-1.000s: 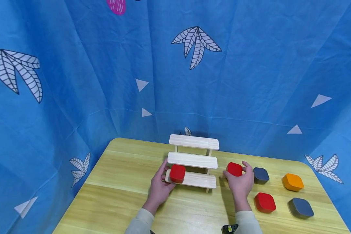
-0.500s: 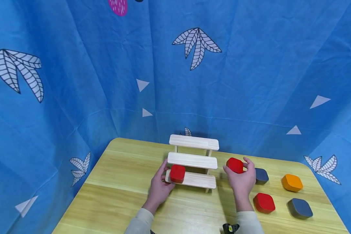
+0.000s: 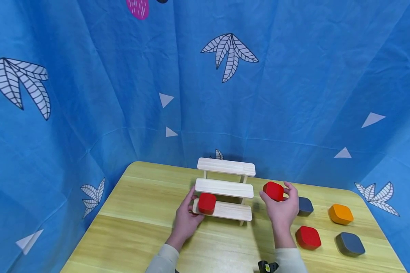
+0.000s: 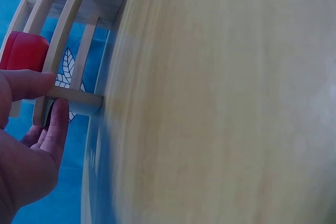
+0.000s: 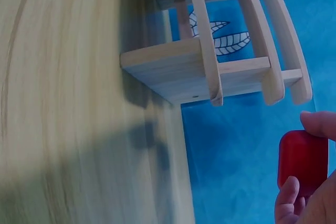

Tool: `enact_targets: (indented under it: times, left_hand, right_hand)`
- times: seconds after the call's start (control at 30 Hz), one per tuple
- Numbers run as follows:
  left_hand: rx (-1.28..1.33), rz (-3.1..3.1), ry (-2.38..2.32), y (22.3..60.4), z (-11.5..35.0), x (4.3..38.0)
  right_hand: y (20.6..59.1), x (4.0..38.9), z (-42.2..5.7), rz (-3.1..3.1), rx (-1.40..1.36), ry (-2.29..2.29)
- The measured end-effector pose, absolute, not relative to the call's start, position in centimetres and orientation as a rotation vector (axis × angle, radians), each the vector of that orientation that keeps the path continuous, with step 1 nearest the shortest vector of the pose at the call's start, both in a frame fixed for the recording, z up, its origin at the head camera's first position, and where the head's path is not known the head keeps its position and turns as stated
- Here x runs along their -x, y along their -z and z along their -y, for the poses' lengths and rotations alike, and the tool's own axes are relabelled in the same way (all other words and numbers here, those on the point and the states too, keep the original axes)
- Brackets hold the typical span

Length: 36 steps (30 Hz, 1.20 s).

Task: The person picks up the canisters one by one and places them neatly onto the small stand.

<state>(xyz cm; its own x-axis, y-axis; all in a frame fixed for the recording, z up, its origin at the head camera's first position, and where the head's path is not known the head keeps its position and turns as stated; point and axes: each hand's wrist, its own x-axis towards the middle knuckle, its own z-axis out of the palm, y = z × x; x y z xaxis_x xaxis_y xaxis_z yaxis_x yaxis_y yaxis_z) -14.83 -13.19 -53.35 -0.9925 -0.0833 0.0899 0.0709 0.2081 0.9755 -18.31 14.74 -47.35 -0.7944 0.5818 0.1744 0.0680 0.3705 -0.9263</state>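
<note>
A light wooden three-step display stand (image 3: 225,187) stands near the back of the table. My left hand (image 3: 187,220) grips the left end of its lowest shelf, with thumb above and fingers below in the left wrist view. On that same shelf, at its left end, sits a red rounded block (image 3: 207,203), close to the thumb. To the right of the stand, my right hand (image 3: 283,212) pinches a second red block (image 5: 302,161) between thumb and fingers. In the right wrist view this block is held up level with the shelves, apart from the stand.
On the right side of the wooden table (image 3: 133,223) lie another red block (image 3: 308,237), an orange block (image 3: 340,214) and two dark grey blocks, the front one (image 3: 350,243) and the back one (image 3: 305,206). A blue patterned cloth (image 3: 294,94) hangs behind the table.
My right hand has lifted the red block slightly, up and away in the head view. My left hand and the stand have stayed in place.
</note>
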Motion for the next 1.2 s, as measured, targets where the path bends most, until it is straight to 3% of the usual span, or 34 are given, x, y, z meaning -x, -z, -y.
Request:
enact_targets:
  times: [1.2]
  left_hand:
    - [0.028,2.303,1.928,52.1,13.1,14.2]
  right_hand:
    - [44.4,18.6,-12.6,2.135,0.463,-1.452]
